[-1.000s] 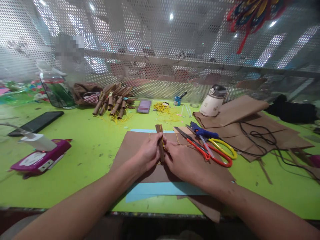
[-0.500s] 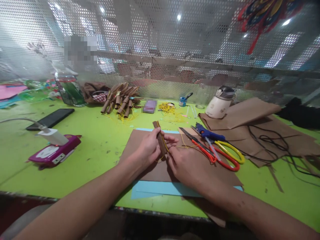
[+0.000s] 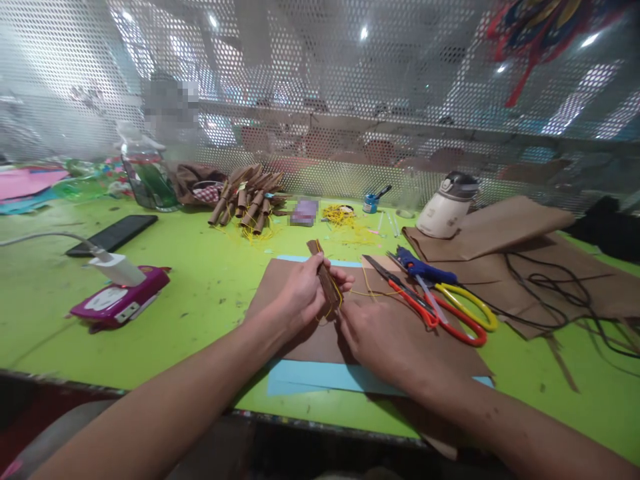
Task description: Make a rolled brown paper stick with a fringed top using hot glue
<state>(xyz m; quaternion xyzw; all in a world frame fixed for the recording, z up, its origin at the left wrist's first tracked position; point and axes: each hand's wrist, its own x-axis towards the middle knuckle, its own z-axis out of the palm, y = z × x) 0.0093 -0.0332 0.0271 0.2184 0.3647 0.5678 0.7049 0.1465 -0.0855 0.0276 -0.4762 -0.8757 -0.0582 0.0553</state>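
My left hand (image 3: 306,288) is closed around a narrow brown paper roll (image 3: 329,288), held tilted above the sheets. A yellow string (image 3: 342,295) runs along the roll and loops at its lower end. Just to the right of that end, my right hand (image 3: 373,333) has its fingers pinched together, apparently on the string; its fingertips are partly hidden. Beneath both hands lies a brown paper sheet (image 3: 273,283) over light blue paper (image 3: 310,375). Red-handled scissors (image 3: 425,310) and a blue glue gun (image 3: 425,268) rest right of my right hand.
Finished-looking brown paper rolls (image 3: 250,203) are piled at the back, near tangled yellow string (image 3: 340,215). A white kettle-shaped bottle (image 3: 443,212) stands by folded brown paper (image 3: 505,230) and a black cable (image 3: 545,293). On the left are a phone (image 3: 113,235) and a purple power strip (image 3: 120,300).
My right hand has drawn slightly away from the roll's lower end. The left hand still holds the roll, turned a little. The whole view has shifted slightly.
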